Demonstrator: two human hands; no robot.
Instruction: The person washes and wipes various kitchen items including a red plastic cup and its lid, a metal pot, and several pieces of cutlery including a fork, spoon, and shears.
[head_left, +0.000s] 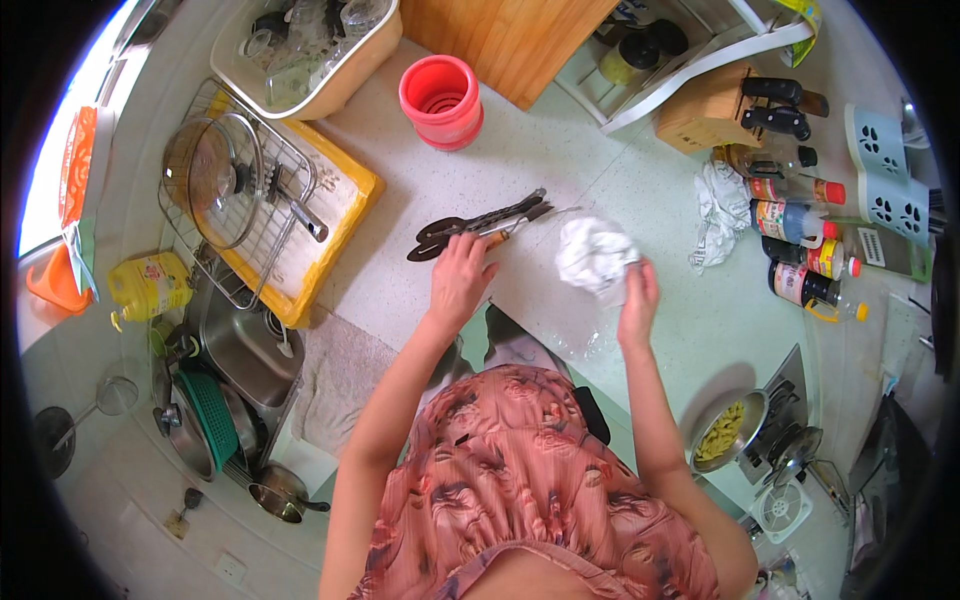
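My left hand (463, 279) rests at the near side of a small pile of dark kitchen utensils (480, 225), its fingertips by a wooden handle piece (497, 239); whether it grips anything is unclear. The pile includes tongs or similar tools with dark oval heads. To the right, my right hand (639, 300) holds the edge of a crumpled white cloth (596, 253) on the countertop. Beyond the utensils stands an upright pink plastic holder (441, 101), which looks empty.
Left are a yellow-edged tray (341, 217) under a wire rack (281, 161), a metal sink (251, 337) and a basin of glass jars (322, 105). A knife block (709, 109), sauce bottles (784, 217), a crumpled bag (720, 210) and a pan of food (754, 420) are right.
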